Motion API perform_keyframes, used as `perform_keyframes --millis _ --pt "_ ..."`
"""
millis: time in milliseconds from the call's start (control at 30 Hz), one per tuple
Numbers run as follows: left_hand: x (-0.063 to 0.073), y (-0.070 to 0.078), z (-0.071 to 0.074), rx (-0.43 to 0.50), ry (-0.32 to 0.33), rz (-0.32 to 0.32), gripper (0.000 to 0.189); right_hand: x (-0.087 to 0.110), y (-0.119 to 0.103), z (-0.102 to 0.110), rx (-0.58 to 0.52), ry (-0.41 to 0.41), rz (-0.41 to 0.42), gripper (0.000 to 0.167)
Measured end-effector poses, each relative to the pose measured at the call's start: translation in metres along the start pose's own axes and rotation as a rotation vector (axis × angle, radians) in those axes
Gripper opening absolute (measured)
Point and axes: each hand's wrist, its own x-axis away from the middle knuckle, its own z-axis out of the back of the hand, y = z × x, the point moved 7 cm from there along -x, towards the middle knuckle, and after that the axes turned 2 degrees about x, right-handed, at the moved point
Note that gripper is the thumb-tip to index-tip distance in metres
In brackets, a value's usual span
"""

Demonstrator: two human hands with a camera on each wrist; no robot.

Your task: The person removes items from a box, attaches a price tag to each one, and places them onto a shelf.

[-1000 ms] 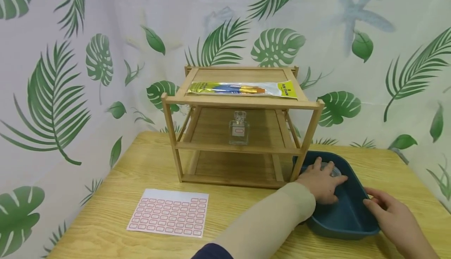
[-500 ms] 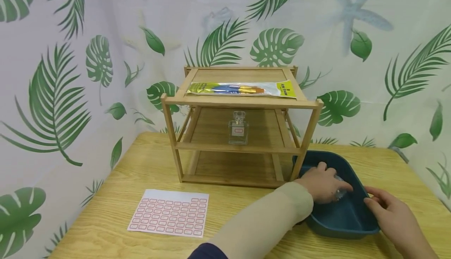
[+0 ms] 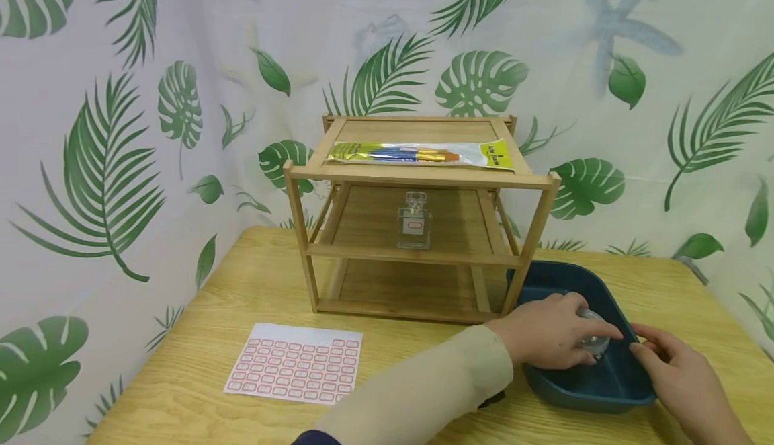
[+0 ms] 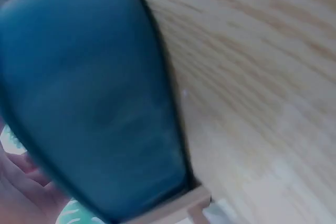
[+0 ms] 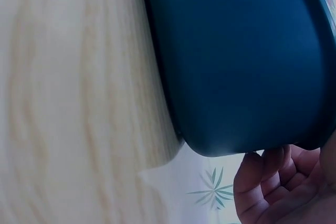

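Note:
In the head view a dark blue plastic bin stands on the table at the right. My left hand reaches inside it and holds a small clear round object, with thumb and fingers around its sides. Most of that object is hidden behind the hand, and its kind does not show. At the bin's right rim my right hand grips the edge, thumb over the top and fingers outside. The right wrist view shows curled fingers against the bin's wall.
A three-tier wooden rack stands left of the bin, its front right post overlapping the bin's rim. Packaged paintbrushes lie on its top, and a labelled glass perfume bottle stands on the middle shelf. A sticker sheet lies front left.
My left hand has closed its fingers around the clear object and drawn it toward the front of the bin. The right hand stays on the rim.

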Motion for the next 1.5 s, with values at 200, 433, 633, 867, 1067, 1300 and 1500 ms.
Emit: perform_keyframes --millis 200,433,633,867,1067,1300,1500 --pt "0.04 -0.008 0.019 0.018 0.173 -0.094 0.058 0.0 0.002 -0.001 -0.004 0.008 -0.003 0.06" --pt "0.092 -0.024 0.029 0.031 0.252 -0.078 0.055 0.0 0.005 0.001 0.002 0.016 -0.031 0.062" --pt "0.133 -0.053 0.018 0.09 0.264 -0.006 0.052 -0.002 0.006 0.001 0.012 0.008 -0.064 0.063" --pt "0.17 -0.089 -0.003 0.223 0.26 0.108 0.05 -0.003 0.006 -0.001 -0.009 -0.001 -0.105 0.063" --pt "0.189 -0.108 -0.02 0.337 0.232 0.217 0.051 -0.005 0.005 -0.002 -0.01 -0.002 -0.087 0.063" --pt "0.193 -0.114 -0.026 0.367 0.21 0.252 0.05 -0.005 0.005 -0.001 -0.015 -0.015 -0.085 0.065" --pt "0.194 -0.116 -0.029 0.369 0.203 0.255 0.051 -0.005 0.007 -0.002 -0.021 -0.021 -0.082 0.067"
